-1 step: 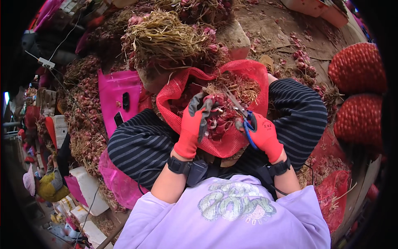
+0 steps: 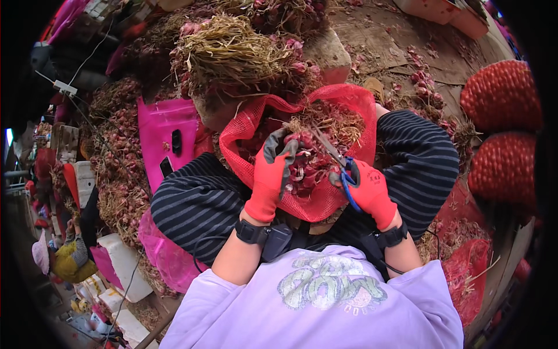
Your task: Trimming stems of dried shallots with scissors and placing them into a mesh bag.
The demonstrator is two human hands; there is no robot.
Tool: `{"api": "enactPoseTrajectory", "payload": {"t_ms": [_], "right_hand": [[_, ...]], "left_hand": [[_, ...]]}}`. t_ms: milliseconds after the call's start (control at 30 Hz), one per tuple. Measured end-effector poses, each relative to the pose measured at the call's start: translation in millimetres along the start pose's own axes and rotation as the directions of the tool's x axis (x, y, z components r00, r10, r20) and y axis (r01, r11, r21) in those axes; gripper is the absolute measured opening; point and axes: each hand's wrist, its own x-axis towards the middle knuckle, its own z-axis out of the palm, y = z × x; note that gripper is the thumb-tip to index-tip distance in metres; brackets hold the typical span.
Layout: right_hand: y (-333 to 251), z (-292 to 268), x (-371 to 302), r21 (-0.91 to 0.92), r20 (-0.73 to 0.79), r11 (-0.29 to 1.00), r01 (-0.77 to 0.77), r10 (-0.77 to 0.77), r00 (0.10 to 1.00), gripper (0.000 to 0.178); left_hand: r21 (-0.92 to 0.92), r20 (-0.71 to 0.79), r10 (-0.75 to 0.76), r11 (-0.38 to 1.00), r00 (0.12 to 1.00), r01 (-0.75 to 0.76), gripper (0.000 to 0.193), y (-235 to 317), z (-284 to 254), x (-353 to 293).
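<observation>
My right hand (image 2: 367, 189), in a red glove with grey fingers, grips blue-handled scissors (image 2: 331, 145). The blades point up and left over an open red mesh sack (image 2: 238, 125) between my crossed legs. My left hand (image 2: 272, 166), gloved alike, curls its fingers around pinkish-red shallots (image 2: 303, 139) just left of the blades. How many it holds is hidden by the fingers. Loose shallots, peelings and dry stalks (image 2: 343, 123) lie inside the sack below both hands.
A large bundle of dry-stalked shallots (image 2: 232, 55) rests beyond the sack. Two full red mesh sacks (image 2: 503, 96) stand at the right. On the left, a pink bag (image 2: 165, 122) bears a phone (image 2: 167, 167) beside a shallot heap (image 2: 119, 151). Another person (image 2: 72, 259) sits at far left.
The scissors in my right hand have shifted very slightly. My left hand stays almost where it was.
</observation>
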Motion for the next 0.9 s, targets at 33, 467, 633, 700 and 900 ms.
{"api": "enactPoseTrajectory", "payload": {"t_ms": [33,467,633,700,900], "right_hand": [[-1.8,1.1,-1.1,0.059,0.051,0.998,-0.003,0.0,0.999,0.033],[-9.9,4.3,-2.5,0.255,0.186,0.96,-0.114,0.067,0.98,0.033],[-0.7,10.2,-1.7,0.245,0.159,0.963,-0.115,0.078,0.984,0.036],[-10.1,4.3,-1.6,0.201,0.131,0.976,-0.086,0.06,0.99,0.03],[-13.3,2.2,-1.2,0.332,0.28,0.923,-0.196,0.102,0.955,0.029]], "left_hand": [[0.151,0.0,0.138,0.979,0.99,-0.136,0.044,1.3,-1.0,-1.4],[0.361,0.014,0.373,0.863,0.928,-0.353,0.044,-2.7,18.0,-8.5],[0.174,0.111,0.047,0.983,0.993,-0.066,0.048,-5.1,0.0,0.0],[0.008,0.189,-0.084,0.996,0.978,0.084,0.046,-0.4,-5.7,0.0],[-0.111,0.128,-0.012,0.994,0.992,0.026,0.044,9.9,9.6,-2.8]]}}
